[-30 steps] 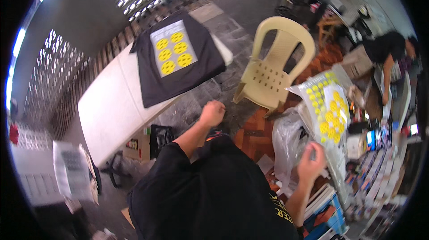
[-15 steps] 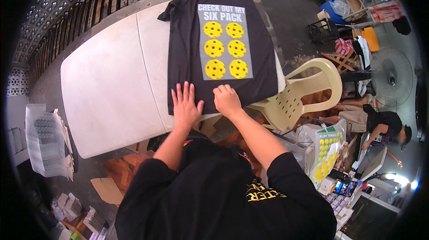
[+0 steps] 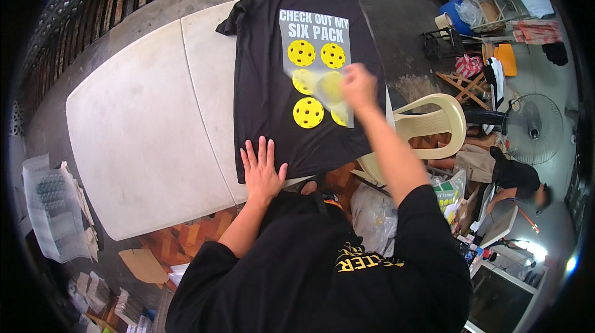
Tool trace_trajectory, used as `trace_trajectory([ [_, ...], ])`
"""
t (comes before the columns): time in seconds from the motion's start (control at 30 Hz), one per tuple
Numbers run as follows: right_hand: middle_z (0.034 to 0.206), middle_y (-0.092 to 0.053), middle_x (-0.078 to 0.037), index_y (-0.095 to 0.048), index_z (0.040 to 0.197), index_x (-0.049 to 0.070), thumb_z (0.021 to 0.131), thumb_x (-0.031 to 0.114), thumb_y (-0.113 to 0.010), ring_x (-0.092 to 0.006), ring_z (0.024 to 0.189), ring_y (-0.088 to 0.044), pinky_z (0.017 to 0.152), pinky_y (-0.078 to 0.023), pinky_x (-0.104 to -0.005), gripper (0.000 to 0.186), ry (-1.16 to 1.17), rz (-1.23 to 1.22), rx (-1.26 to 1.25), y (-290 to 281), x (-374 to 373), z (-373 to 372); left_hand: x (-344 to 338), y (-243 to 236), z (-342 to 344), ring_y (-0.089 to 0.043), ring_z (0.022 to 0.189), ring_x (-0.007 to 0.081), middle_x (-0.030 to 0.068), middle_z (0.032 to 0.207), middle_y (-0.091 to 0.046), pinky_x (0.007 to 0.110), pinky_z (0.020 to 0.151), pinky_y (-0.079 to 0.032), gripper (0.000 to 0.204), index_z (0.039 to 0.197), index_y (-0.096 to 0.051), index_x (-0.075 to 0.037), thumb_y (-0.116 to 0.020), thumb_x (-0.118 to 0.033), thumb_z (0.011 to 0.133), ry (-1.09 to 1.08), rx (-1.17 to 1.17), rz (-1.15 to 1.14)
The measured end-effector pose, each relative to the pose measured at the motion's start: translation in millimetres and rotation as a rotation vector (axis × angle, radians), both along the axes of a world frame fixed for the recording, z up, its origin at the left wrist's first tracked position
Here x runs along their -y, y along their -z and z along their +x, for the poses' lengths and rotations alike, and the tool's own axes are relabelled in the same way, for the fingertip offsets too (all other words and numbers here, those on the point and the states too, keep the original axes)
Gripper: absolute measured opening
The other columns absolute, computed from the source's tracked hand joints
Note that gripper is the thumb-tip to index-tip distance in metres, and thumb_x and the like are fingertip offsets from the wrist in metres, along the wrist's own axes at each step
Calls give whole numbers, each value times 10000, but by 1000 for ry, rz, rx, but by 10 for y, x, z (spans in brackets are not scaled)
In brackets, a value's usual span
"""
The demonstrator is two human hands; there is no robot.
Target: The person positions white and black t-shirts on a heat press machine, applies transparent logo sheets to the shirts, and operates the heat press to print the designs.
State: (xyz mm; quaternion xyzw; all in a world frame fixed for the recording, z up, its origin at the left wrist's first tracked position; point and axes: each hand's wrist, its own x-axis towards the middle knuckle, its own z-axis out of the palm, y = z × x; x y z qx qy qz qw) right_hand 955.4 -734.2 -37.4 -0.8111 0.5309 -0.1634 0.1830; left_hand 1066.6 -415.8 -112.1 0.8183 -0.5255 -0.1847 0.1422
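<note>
A black T-shirt (image 3: 266, 85) lies on the white folding table (image 3: 136, 122), printed with white lettering above several yellow perforated-ball shapes. My left hand (image 3: 263, 172) presses flat on the shirt's lower left part, fingers spread. My right hand (image 3: 361, 88) pinches a translucent film sheet (image 3: 325, 85) over the print at the right side. The sheet is partly peeled and folded over, leaving the lower left ball (image 3: 308, 112) uncovered and hazily covering part of the middle and lower right ones.
A cream plastic chair (image 3: 455, 128) stands right of the table. A standing fan (image 3: 533, 128), a person (image 3: 514, 172) in dark clothing, plastic bags (image 3: 372, 215) and clutter are farther right. Plastic sheets (image 3: 49, 209) are at the left, stacked items (image 3: 99, 289) at lower left.
Both hands have come onto the shirt since a second ago. Over the last half second my right hand has moved up and right, pulling the film's lower left part away from the print.
</note>
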Motion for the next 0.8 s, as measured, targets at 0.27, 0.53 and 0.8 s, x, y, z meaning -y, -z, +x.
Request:
trace_trajectory([
  [0.27,831,-743,-154,-773,843,75,800,215,-663,-300,791,-735,746,-566,-403,184,276,38,116,-110,641,-495,1146,-91,488,-287,1465,427,229,1512,-392,609,1209,-163,638,1416,-441,8,-682,-107,837,22,-65,-428],
  [0.53,810,-717,-81,-716,952,23,877,63,-617,-195,763,-704,706,-573,-345,131,826,-10,377,-444,1305,-2159,2523,290,1149,-130,1559,293,89,1675,-219,514,1258,-53,735,1588,-269,-71,-447,-476,1000,117,307,-47],
  [0.8,804,-655,-68,-640,1090,43,829,-18,-629,-166,702,-668,573,-530,-285,269,1238,-31,630,-807,-1488,-5649,2419,197,874,-574,1198,386,196,1240,-653,503,1039,-408,301,1125,-681,-33,-651,-232,900,231,184,-442],
])
